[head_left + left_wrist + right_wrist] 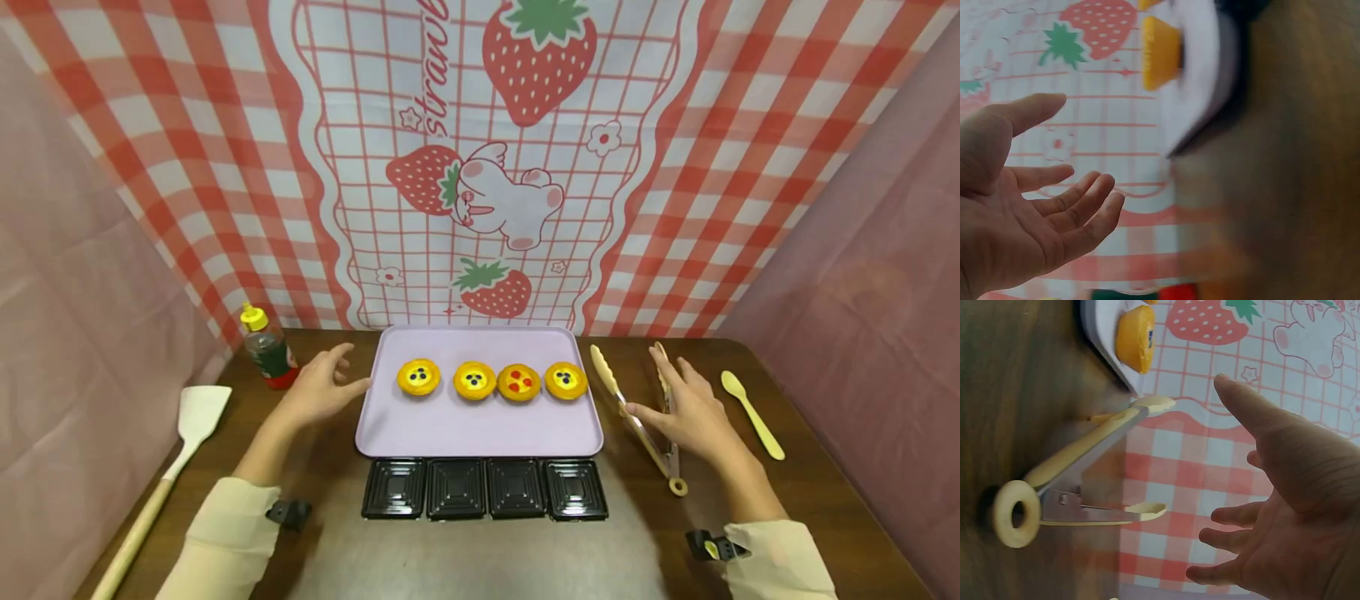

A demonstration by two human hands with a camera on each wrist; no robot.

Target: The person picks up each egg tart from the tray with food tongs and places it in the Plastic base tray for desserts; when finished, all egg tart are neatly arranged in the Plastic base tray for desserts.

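Observation:
My left hand (318, 385) is held out at the left side of a pale lilac tray (480, 432), fingers loosely bent and holding nothing. Over a pair of tongs (647, 435) on the right is my right hand (696, 412), its thumb and fingers spread and empty. The tongs stand spread apart, with cream tips and a ring (1016, 514) at the handle end. On the tray, egg tarts sit in a row: three with dark berry dots, such as the leftmost tart (418, 377), and one tart with red pieces (519, 382).
Several black square plastic trays (457, 488) line the lilac tray's near edge. At left are a squeeze bottle (268, 348) with a yellow cap and a white spatula (197, 421). A pale yellow spoon (753, 417) lies far right. A strawberry-print cloth (465, 275) hangs behind.

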